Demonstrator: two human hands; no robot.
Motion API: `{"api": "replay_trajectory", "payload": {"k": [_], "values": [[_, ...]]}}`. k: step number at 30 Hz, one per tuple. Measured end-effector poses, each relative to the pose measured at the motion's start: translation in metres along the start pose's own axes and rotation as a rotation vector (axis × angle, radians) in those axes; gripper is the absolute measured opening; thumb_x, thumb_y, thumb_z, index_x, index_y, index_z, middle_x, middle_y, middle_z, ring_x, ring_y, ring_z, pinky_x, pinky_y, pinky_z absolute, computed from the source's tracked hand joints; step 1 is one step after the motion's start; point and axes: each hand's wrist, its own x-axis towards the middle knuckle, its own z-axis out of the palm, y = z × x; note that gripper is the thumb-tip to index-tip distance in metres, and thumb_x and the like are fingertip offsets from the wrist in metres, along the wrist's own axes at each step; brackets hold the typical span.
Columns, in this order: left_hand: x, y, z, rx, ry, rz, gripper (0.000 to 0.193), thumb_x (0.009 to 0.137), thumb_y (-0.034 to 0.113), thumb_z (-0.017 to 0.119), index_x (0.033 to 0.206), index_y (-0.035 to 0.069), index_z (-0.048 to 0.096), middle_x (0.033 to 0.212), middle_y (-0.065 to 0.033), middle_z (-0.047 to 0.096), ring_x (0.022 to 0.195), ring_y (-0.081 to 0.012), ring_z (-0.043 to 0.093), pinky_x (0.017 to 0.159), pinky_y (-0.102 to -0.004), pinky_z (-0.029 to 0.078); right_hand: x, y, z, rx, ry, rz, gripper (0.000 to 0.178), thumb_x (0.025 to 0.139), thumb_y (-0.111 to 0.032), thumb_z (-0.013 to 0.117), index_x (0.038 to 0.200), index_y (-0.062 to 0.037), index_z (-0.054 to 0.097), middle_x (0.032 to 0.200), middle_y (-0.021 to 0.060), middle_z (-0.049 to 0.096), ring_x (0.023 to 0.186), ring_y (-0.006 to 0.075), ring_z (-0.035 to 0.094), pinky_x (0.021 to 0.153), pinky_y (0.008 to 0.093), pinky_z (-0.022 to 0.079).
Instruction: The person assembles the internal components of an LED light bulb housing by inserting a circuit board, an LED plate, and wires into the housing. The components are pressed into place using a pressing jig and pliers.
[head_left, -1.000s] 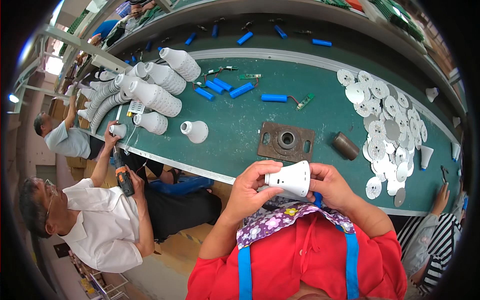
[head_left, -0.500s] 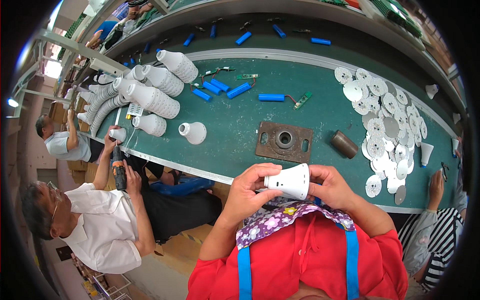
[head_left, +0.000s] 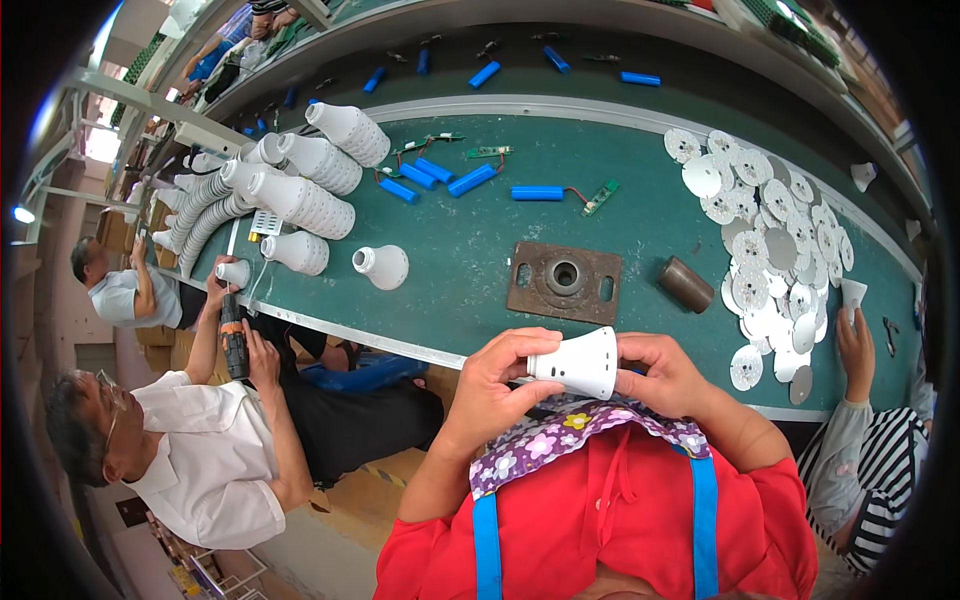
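A white, flared plastic lamp housing (head_left: 580,362) lies sideways between my hands, just in front of the bench's near edge. My left hand (head_left: 505,378) is closed round its narrow end, thumb below and fingers above. At the wide end, my right hand (head_left: 660,375) grips the rim; some of its fingertips are hidden behind the housing. Small dark slots show in the housing's side. Beyond my hands sits a brown metal block (head_left: 535,290) with a round raised centre. To its right lies a short brown metal cylinder (head_left: 686,285).
Stacked white housings (head_left: 305,205) stand at the left, with a single housing (head_left: 382,267) nearer me. Blue batteries (head_left: 538,193) wired to green boards lie farther back. Round white discs (head_left: 765,240) are heaped at the right. Co-workers sit on both sides, the left one holding a drill (head_left: 235,340).
The right co-worker's hand has moved from beside the pliers to a white housing and now holds it. My hands keep the same grip; the view has shifted slightly.
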Motion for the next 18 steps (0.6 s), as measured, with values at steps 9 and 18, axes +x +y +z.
{"api": "replay_trajectory", "payload": {"k": [9, 18], "values": [[0.001, 0.003, 0.001, 0.402, -0.069, 0.14, 0.041, 0.067, -0.014, 0.064, 0.105, -0.002, 0.054, 0.117, -0.0153, 0.048, 0.103, -0.0213, 0.055, 0.083, -0.0308, 0.05, 0.0, -0.006, 0.008, 0.048, 0.054, 0.121, 0.026, 0.085, -0.011, 0.054, 0.109, -0.0005, 0.057, 0.096, 0.0046, 0.061, 0.084, 0.0079, 0.054, 0.075, 0.0252, 0.045], [-0.007, 0.006, 0.014, -0.011, 0.244, 0.069, 0.025, 0.073, -0.009, 0.062, 0.097, -0.007, 0.055, 0.126, -0.0153, 0.042, 0.102, -0.0201, 0.056, 0.081, -0.028, 0.051, 0.006, -0.01, 0.012, -0.012, 0.125, 0.039, 0.026, 0.083, -0.012, 0.057, 0.106, 0.0001, 0.058, 0.095, 0.0077, 0.062, 0.083, 0.0101, 0.055, 0.072, 0.0274, 0.046]]}}
